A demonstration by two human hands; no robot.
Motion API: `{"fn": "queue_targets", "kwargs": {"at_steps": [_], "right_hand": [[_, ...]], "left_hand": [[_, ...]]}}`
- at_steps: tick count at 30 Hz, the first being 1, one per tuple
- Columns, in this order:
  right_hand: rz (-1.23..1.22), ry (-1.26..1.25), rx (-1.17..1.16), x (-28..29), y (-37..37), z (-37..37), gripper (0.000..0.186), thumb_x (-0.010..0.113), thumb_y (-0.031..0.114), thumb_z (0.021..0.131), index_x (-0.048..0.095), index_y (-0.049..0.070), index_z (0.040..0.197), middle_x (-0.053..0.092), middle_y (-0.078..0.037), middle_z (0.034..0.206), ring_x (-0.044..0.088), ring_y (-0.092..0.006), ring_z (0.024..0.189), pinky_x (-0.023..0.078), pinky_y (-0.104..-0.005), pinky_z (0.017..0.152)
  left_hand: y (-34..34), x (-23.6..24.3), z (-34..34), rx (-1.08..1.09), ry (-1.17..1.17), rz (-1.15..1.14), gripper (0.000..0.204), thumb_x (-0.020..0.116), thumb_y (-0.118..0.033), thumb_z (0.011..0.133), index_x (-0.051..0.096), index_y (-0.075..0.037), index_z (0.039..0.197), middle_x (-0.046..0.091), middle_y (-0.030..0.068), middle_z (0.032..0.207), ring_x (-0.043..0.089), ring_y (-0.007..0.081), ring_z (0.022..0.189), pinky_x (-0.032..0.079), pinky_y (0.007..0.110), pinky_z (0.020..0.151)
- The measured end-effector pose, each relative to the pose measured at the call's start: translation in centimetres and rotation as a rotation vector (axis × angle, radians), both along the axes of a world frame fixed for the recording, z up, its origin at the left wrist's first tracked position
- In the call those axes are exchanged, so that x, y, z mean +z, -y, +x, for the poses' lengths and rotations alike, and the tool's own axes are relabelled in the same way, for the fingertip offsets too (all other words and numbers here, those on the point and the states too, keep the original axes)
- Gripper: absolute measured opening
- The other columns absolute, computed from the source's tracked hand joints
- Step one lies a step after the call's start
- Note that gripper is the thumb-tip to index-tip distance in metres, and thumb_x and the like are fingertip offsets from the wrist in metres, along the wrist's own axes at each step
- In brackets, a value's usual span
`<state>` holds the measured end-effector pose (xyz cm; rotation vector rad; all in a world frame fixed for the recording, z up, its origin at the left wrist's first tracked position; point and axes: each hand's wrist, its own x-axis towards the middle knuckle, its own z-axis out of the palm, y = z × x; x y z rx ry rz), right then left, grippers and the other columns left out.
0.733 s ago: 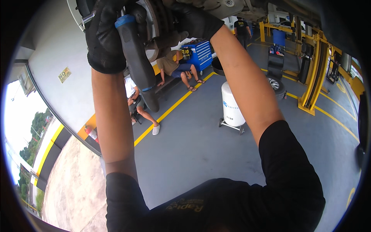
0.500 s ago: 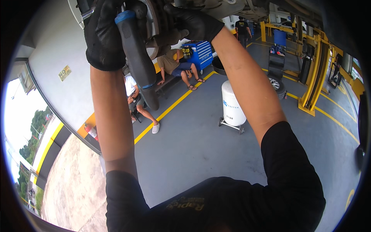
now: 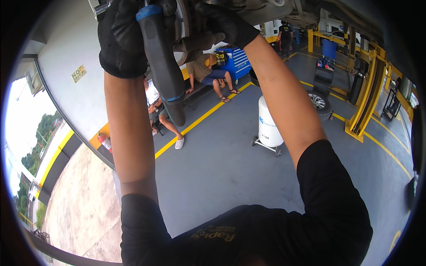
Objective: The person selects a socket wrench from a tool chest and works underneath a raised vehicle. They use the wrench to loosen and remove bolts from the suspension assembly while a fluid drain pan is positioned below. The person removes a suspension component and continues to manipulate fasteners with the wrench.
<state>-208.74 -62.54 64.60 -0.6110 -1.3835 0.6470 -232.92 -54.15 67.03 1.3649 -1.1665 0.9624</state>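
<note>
My left hand [image 3: 122,42], in a black glove, is raised at the upper left beside a brake disc [image 3: 182,20]. It is closed around the upper part of a tool with a thick grey handle [image 3: 162,57] and blue bands, which hangs down at a slant. The tool's working end is out of the picture. A shiny metal cylinder [image 3: 104,8] shows left of this hand. My right hand [image 3: 228,24], gloved too, reaches behind the disc, next to a dark cylindrical part [image 3: 199,42]. Its fingers are hidden among the underbody parts.
A white wheeled tank [image 3: 268,122] stands on the grey floor. Two people sit on a bench near a blue tool chest [image 3: 235,62]; another person [image 3: 285,35] stands farther back. Yellow lift posts [image 3: 364,102], a wheel [image 3: 319,102] and a fire extinguisher [image 3: 104,141] are around.
The view has shifted slightly, so the background sits a little farther right. The grey handle appears slightly higher and to the right. Both hands stay at the brake disc.
</note>
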Motion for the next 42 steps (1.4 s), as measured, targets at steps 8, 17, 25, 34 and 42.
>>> {"fn": "queue_targets", "kwargs": {"at_steps": [8,17,25,34,42], "right_hand": [[0.011,-0.129,0.206,-0.6,-1.3,0.6,0.029,0.070,0.019,0.098,0.069,0.007,0.124,0.076,-0.008,0.113,0.074,-0.0220,0.099,0.062,-0.0400,0.087],[0.069,-0.026,0.050,-0.4,-0.9,0.9,0.032,0.070,0.021,0.099,0.068,0.008,0.128,0.075,-0.007,0.117,0.073,-0.0195,0.103,0.061,-0.0394,0.090],[0.121,-0.031,0.175,-0.7,-1.8,1.5,0.036,0.067,0.020,0.100,0.063,0.010,0.134,0.074,-0.005,0.120,0.071,-0.0175,0.108,0.059,-0.0366,0.091],[0.015,-0.031,0.270,-0.7,-2.2,1.5,0.038,0.066,0.026,0.101,0.062,0.010,0.135,0.073,-0.005,0.121,0.072,-0.0228,0.106,0.060,-0.0395,0.090],[0.219,-0.106,0.468,-2.3,-0.6,0.4,0.024,0.060,0.026,0.103,0.068,0.010,0.120,0.075,-0.007,0.098,0.074,-0.0210,0.086,0.062,-0.0326,0.075]], "left_hand": [[-0.1,-0.2,0.4,-0.075,-0.029,-0.067,0.013,0.057,-0.014,0.104,0.061,-0.005,0.113,0.066,0.0087,0.074,0.058,0.0120,0.051,0.044,0.021,0.044],[0.9,-0.1,-0.6,0.106,0.015,0.049,0.023,0.055,-0.021,0.106,0.063,-0.001,0.114,0.067,0.0110,0.071,0.054,0.0101,0.047,0.039,0.021,0.040],[2.2,-1.0,-1.3,0.059,-0.022,-0.151,0.020,0.055,-0.020,0.106,0.063,-0.002,0.112,0.070,0.0163,0.081,0.056,0.0110,0.048,0.042,0.021,0.041],[-2.1,-0.8,0.7,0.572,0.493,0.113,0.027,0.060,-0.001,0.099,0.067,-0.003,0.126,0.067,0.0101,0.120,0.067,0.0140,0.092,0.055,0.023,0.074],[-0.4,-1.8,-2.3,0.370,0.060,0.125,0.028,0.055,-0.014,0.105,0.069,0.005,0.120,0.069,0.0096,0.087,0.063,0.0125,0.064,0.049,0.024,0.056]]}}
